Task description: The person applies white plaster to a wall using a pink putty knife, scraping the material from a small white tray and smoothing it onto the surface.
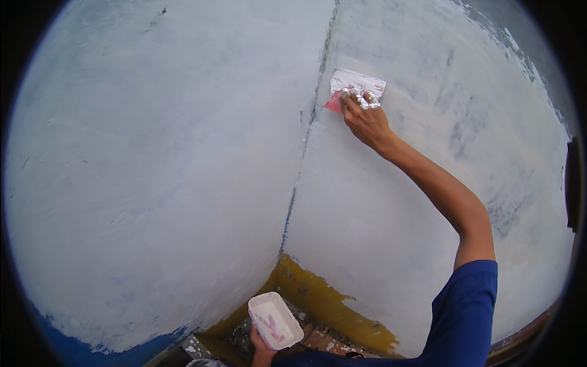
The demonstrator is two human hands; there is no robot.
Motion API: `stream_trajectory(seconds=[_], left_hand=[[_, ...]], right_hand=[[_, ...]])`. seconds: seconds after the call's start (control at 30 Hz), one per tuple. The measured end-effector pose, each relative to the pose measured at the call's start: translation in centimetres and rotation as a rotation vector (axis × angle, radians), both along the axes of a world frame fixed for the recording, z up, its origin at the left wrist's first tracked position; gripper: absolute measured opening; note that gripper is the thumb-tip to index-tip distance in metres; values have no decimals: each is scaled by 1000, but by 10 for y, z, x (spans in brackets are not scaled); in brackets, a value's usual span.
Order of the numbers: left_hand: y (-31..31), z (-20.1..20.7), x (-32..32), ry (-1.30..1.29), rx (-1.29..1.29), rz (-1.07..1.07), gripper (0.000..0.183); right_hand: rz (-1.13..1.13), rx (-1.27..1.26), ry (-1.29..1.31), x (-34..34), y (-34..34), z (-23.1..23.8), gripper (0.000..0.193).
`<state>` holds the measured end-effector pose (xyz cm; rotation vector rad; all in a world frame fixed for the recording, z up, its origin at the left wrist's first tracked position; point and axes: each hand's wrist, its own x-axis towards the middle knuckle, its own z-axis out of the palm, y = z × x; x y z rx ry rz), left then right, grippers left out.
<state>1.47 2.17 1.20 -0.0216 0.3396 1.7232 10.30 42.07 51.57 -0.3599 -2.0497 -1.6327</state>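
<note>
High on the right-hand wall (385, 202), close to the corner, my right hand (368, 127) grips a red plastic putty spreader (358, 80). White putty coats most of the spreader and clings to the fingers. The blade appears to lie against the wall. Down at the bottom, my left hand (262, 344) supports a white rectangular plastic tub (264, 298) from below and the side. Pale putty smears and pink patches show inside it. Most of the left fingers are hidden behind the tub.
The left wall (159, 153) meets the right one at a dark, rough corner seam (302, 156). Uneven white covers both walls, with greyish streaks. Lower down run an ochre band (318, 296) and a blue area (110, 353). A dark object (573, 183) stands at the right rim.
</note>
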Motion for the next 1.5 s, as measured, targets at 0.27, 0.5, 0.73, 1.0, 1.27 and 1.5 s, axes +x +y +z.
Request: stream_trajectory(seconds=[0.27,0.5,0.73,1.0,1.27,1.5], left_hand=[[-1,-30,-9,-71,-13,24,71],[0,-29,-1,-45,-45,-17,72],[3,-46,-2,-49,-39,7,72],[19,-32,-1,-32,31,-1,72],[17,4,9,-52,-24,-28,68],[13,-10,9,23,-6,-21,70]], right_hand=[[14,-306,81,-32,-56,8,39],[-62,-96,165,-36,-21,87,30],[65,-229,-167,-12,-31,-28,17],[161,22,311,-27,-55,223,27],[10,24,174,-25,-10,171,35],[-85,-391,-153,-11,-43,-30,35]])
